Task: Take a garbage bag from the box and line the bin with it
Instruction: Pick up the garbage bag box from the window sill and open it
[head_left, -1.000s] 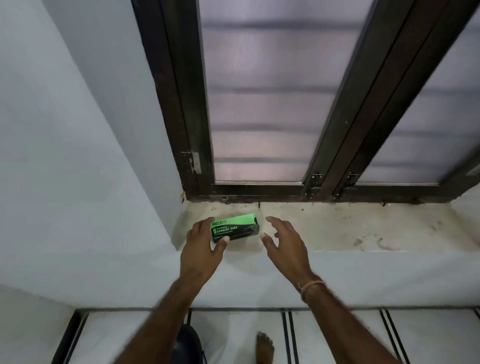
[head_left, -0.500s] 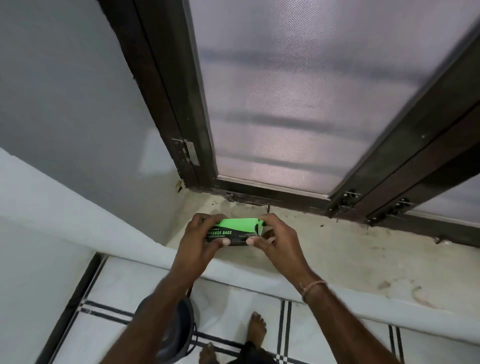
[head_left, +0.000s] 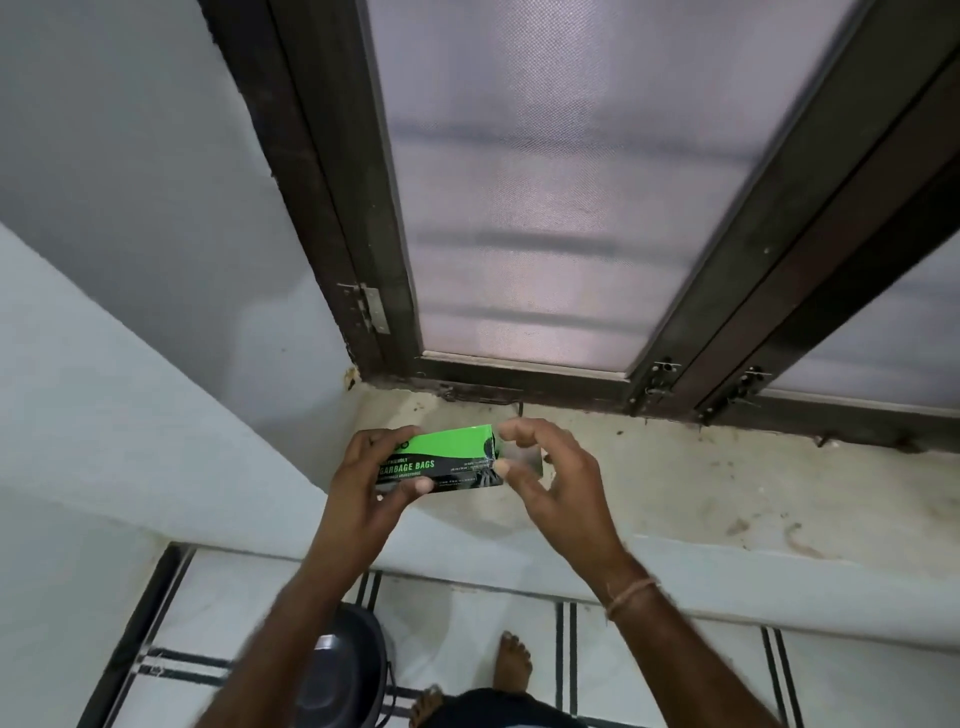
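Bin: dark, unlined, on the tiled floor below the left forearm.
Left hand: grip pinching the garbage bag box — thumb under, fingers over its far edge.
Right hand: fingers spread, curled at the box's right end, where a flap seems open.
Sill: stained, just beyond.
Risk: one-handed hold — tugging a bag could yank the box loose.

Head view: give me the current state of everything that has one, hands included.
garbage bag box: held off the sill, end flap open, no bag out yet
left hand: gripping the box's left end
right hand: fingers spread at the open flap
bin: on the floor below the left arm, no liner showing
window panels: shut
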